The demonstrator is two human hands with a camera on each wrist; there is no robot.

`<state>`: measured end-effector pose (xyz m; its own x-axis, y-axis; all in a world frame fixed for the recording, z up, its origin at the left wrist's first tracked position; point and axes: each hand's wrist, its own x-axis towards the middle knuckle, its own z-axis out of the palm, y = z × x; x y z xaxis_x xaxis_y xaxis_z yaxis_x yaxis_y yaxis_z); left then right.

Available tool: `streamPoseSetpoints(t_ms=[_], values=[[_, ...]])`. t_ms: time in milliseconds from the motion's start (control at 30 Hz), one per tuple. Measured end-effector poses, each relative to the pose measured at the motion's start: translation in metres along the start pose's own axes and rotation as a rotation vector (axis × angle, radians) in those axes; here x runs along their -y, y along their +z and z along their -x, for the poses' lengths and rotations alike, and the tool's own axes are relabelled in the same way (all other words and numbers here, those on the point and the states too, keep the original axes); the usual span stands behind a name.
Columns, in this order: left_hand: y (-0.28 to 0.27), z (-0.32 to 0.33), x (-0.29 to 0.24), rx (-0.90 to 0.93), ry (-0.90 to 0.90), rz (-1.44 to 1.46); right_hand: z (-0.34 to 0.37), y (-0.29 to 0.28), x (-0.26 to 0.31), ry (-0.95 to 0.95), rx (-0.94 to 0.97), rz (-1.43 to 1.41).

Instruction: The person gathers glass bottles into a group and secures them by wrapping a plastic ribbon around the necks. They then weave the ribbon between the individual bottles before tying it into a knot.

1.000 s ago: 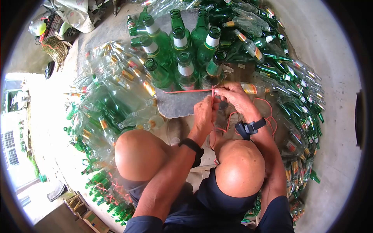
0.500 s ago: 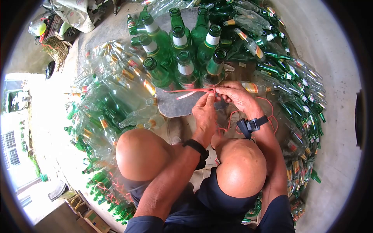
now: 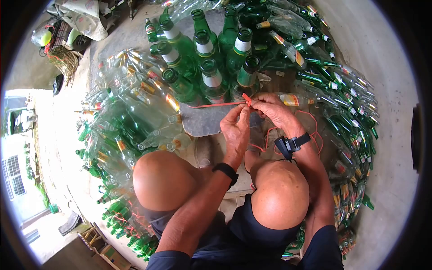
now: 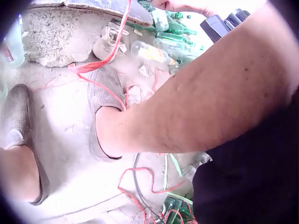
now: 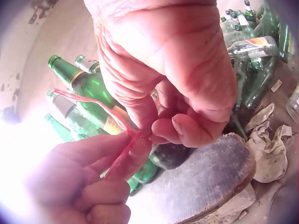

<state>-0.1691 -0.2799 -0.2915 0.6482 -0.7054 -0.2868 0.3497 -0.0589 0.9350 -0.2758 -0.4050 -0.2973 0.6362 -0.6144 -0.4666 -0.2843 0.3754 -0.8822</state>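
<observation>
Green glass bottles [image 3: 210,78] stand upright in a tight group on a dark slab [image 3: 202,121]. Red plastic twine [image 3: 220,105] runs across the front of the group, low down. At the front right bottle the twine is bunched like a knot, its short end sticking up. My left hand [image 3: 235,130] pinches the twine between thumb and forefinger just below there. From the right, my right hand [image 3: 275,110] pinches it too. In the right wrist view, the fingertips of the right hand [image 5: 163,65] and left hand [image 5: 88,182] meet at the twine [image 5: 110,112].
Heaps of loose bottles lie to the left [image 3: 135,108] and right [image 3: 333,99]. More red twine [image 3: 310,128] trails over the floor near the right wrist. My shoes [image 4: 105,88] are below the slab, and a concrete wall [image 3: 391,112] rises at the right.
The twine's loose end, hanging below the hands and then swinging out to the left, now sticks up at the knot. My left hand has risen slightly; the right has stayed close by it.
</observation>
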Motion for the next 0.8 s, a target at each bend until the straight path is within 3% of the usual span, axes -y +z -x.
streamPoseSetpoints(t_ms=[100, 200, 433, 500, 800], values=[[-0.004, -0.002, -0.002, 0.029, -0.105, -0.058, 0.001, 0.002, -0.001, -0.018, -0.024, -0.009], [-0.006, -0.010, -0.001, 0.070, -0.118, 0.046, 0.003, 0.001, -0.001, -0.049, -0.009, 0.020], [-0.001, -0.013, -0.010, 0.061, -0.147, -0.015, 0.005, 0.005, 0.000, -0.045, -0.046, -0.026], [0.000, -0.012, -0.015, 0.046, -0.234, -0.003, 0.009, 0.006, 0.006, -0.050, -0.037, 0.016], [-0.001, -0.018, -0.012, 0.025, -0.191, -0.102, 0.012, 0.011, 0.003, -0.131, -0.084, 0.095]])
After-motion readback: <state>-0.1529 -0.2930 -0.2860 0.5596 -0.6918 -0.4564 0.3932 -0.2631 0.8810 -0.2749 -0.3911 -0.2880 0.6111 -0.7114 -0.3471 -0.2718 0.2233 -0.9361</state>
